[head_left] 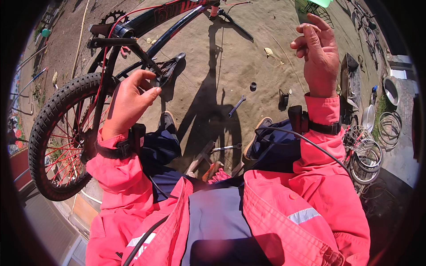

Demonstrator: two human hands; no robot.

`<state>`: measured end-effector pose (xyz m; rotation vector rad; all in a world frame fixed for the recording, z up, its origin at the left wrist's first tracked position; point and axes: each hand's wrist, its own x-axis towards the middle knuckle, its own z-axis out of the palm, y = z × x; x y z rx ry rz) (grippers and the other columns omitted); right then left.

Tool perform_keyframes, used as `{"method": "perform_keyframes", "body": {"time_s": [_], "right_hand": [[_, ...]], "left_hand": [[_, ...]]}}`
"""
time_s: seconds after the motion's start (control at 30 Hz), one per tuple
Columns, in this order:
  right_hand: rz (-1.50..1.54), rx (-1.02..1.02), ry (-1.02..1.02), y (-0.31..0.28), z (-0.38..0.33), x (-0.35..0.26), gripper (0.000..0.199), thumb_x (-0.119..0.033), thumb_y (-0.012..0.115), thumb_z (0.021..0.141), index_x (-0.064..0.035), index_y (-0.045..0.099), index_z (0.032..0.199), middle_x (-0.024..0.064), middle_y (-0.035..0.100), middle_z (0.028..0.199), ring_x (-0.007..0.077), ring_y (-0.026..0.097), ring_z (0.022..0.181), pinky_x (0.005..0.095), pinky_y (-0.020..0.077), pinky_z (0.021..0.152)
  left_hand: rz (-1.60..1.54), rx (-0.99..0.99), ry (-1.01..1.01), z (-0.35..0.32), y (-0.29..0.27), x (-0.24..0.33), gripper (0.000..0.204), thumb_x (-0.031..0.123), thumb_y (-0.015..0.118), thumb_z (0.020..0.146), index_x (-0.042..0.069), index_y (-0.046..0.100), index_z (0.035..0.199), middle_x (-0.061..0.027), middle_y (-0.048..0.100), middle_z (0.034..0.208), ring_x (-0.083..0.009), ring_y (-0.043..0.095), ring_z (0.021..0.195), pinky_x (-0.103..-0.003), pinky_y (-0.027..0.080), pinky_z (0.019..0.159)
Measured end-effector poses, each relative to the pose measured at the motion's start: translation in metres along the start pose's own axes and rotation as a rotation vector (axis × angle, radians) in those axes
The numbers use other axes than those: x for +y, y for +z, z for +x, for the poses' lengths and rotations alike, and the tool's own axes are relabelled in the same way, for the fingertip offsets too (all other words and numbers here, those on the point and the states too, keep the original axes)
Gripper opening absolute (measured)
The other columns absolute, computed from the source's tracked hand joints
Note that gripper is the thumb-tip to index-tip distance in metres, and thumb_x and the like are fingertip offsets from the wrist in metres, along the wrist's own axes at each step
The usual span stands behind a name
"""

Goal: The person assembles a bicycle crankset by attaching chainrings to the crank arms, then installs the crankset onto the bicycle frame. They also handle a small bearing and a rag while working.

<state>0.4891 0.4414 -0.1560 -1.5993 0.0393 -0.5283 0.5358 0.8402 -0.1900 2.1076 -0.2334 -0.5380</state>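
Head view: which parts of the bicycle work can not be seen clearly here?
- Head view: the black part at the left hand is partly covered by the fingers; the grip itself cannot be told.
- The bicycle is cut off by the upper edge; its front end is out of sight.
- Whether the raised right hand pinches anything is too small to tell.
- The tools between the shoes lie in shadow, unlike the wrench.

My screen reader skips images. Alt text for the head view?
A left hand grips a black part on an upturned black bicycle frame beside its red-spoked wheel; the right hand is raised, empty. A metal wrench lies on dirt.
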Motion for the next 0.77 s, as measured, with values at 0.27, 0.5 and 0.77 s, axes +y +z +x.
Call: {"method": "perform_keyframes", "body": {"time_s": [0.27, 0.5, 0.77], "right_hand": [[0.018, 0.325, -0.011, -0.110, -0.042, -0.005, 0.037, -0.022, 0.067, 0.101, -0.0051, 0.056, 0.131, 0.0100, 0.069, 0.104, 0.0152, 0.070, 0.074, 0.0211, 0.0485, 0.058], [0.022, 0.477, -0.027, -0.184, -0.109, -0.027, 0.032, -0.024, 0.066, 0.101, -0.0072, 0.057, 0.127, 0.0103, 0.070, 0.103, 0.0187, 0.071, 0.071, 0.0235, 0.0470, 0.055], [0.032, 0.713, -0.150, -0.253, -0.173, -0.092, 0.029, -0.025, 0.063, 0.102, -0.0063, 0.058, 0.123, 0.0140, 0.069, 0.106, 0.0218, 0.070, 0.076, 0.0258, 0.0481, 0.063]], "left_hand": [[0.221, -0.240, 0.221, 0.021, 0.067, 0.027, 0.031, 0.011, 0.076, 0.084, -0.001, 0.066, 0.110, -0.0112, 0.070, 0.081, -0.0198, 0.066, 0.071, -0.034, 0.052, 0.066], [0.376, -0.387, 0.427, 0.037, 0.134, 0.053, 0.032, 0.012, 0.077, 0.083, 0.003, 0.067, 0.112, -0.0133, 0.069, 0.086, -0.0281, 0.070, 0.078, -0.038, 0.055, 0.071], [0.312, -0.287, 0.290, 0.020, 0.154, 0.072, 0.037, 0.016, 0.077, 0.087, 0.005, 0.067, 0.121, -0.0093, 0.073, 0.093, -0.0183, 0.067, 0.074, -0.032, 0.054, 0.071]]}}
